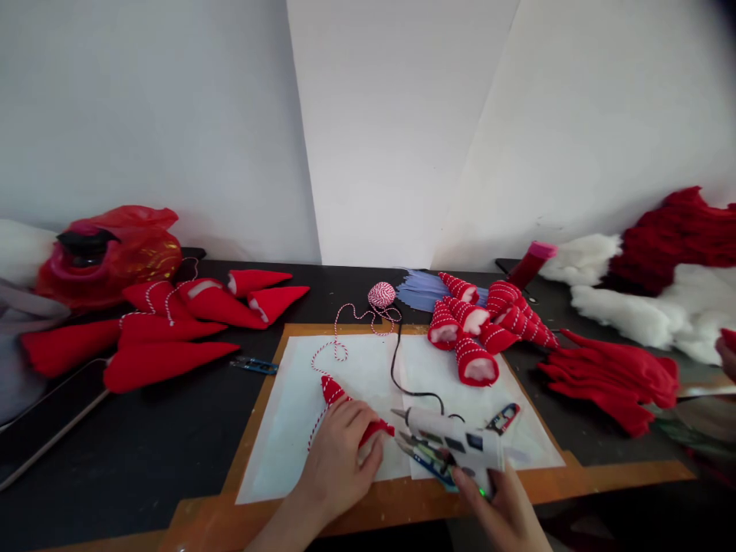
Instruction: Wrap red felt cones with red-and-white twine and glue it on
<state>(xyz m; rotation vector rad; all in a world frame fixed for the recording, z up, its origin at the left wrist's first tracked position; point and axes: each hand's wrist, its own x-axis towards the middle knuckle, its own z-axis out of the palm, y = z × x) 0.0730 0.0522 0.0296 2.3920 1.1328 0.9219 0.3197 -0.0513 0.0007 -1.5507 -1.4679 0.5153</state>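
My left hand (345, 456) is closed around a small red felt cone (333, 391) over the white paper (276, 429). Red-and-white twine (336, 349) runs from the cone's tip back to a twine ball (382, 294). In my right hand (497, 498) is a white glue gun (454, 437), its nozzle pointing left toward the cone's open end without touching it. A green light shows near the handle. Blue-handled snips (428, 460) lie partly hidden under the gun, and red-handled snips (504, 418) are just behind it.
Plain red cones (166, 360) lie at left before a red plastic bag (132, 245). Twine-wrapped cones (477, 368) lie right of centre beside blue strips (422, 291). Red fabric (615, 379) and white stuffing (626, 314) lie at right. Another person's hand (727, 356) shows at the right edge.
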